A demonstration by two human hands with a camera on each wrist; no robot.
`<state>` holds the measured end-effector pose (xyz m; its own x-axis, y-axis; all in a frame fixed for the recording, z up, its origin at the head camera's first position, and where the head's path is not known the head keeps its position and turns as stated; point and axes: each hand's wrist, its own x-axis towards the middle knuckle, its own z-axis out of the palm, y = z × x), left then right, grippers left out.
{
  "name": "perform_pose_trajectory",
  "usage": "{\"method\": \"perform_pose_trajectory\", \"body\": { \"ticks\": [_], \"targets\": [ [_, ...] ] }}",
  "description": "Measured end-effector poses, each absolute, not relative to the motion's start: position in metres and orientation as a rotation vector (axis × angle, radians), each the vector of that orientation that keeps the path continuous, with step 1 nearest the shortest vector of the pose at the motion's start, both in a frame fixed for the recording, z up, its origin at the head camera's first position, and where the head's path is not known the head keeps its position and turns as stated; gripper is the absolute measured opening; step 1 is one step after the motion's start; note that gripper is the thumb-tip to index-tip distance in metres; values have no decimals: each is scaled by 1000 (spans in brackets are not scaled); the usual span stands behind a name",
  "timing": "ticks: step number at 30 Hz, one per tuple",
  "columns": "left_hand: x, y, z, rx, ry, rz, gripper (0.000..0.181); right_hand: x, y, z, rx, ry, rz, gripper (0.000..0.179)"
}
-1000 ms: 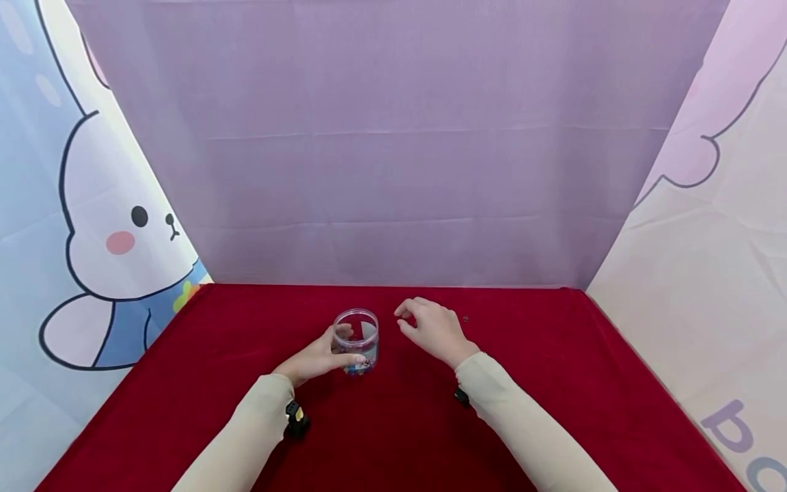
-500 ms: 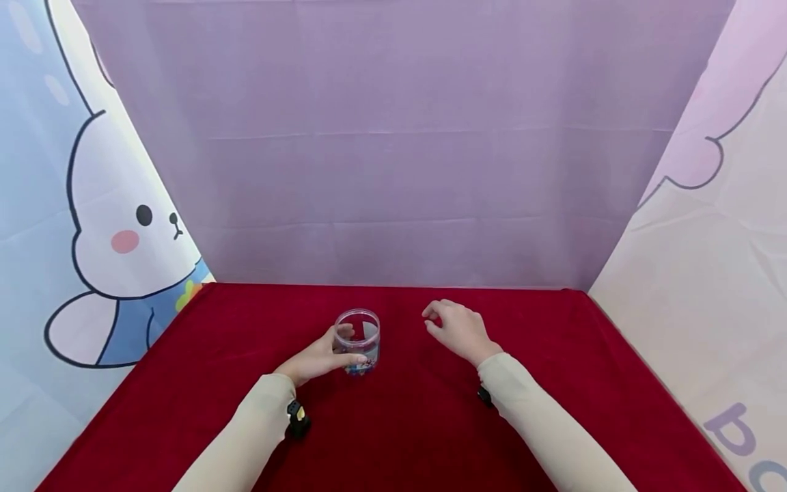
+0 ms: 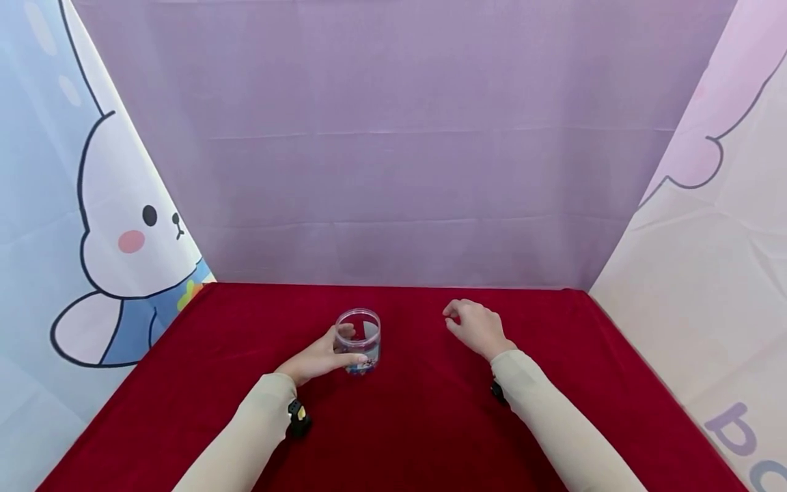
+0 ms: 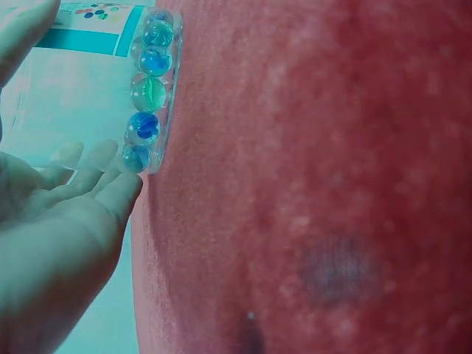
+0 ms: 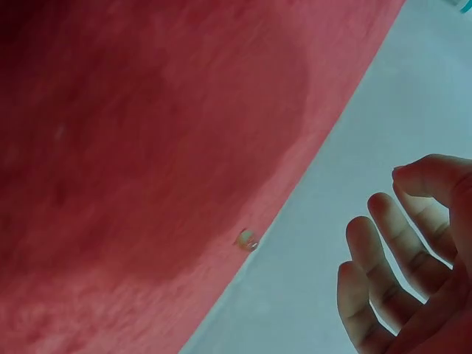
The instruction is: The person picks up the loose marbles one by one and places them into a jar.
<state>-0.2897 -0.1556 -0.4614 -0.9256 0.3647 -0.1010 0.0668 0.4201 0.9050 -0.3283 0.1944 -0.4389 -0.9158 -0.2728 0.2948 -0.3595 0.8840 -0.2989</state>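
My left hand point(image 3: 315, 359) holds a clear plastic jar point(image 3: 358, 331) near the middle of the table, its thumb across the near side and fingers behind. The jar has no lid on its rim. Several blue and green glass marbles point(image 4: 150, 94) line the jar's base in the left wrist view, below a printed label point(image 4: 88, 31). To the right, my right hand point(image 3: 478, 329) is above the cloth with its fingers loosely bent and nothing in them. A single marble point(image 5: 247, 240) lies on the cloth in the right wrist view, apart from that hand; the head view hides it.
Red cloth point(image 3: 393, 437) covers the table. A purple curtain point(image 3: 393, 150) hangs behind its far edge. Printed sheets flank both sides, with a cartoon rabbit point(image 3: 117, 191) on the left one. Dark wrist devices point(image 3: 299, 418) sit at the sleeves.
My right hand has moved right, away from the jar, and now covers the spot where the loose marble showed in the head view. The left hand and jar stay in place.
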Motion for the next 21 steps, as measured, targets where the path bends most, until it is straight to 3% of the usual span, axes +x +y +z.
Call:
{"method": "perform_pose_trajectory", "body": {
  "ticks": [21],
  "targets": [
    [-285, -160, -461, 374, 2387, 1497, 90, -342, 230, -454, 230, -2946, 460, 15]
  ]
}}
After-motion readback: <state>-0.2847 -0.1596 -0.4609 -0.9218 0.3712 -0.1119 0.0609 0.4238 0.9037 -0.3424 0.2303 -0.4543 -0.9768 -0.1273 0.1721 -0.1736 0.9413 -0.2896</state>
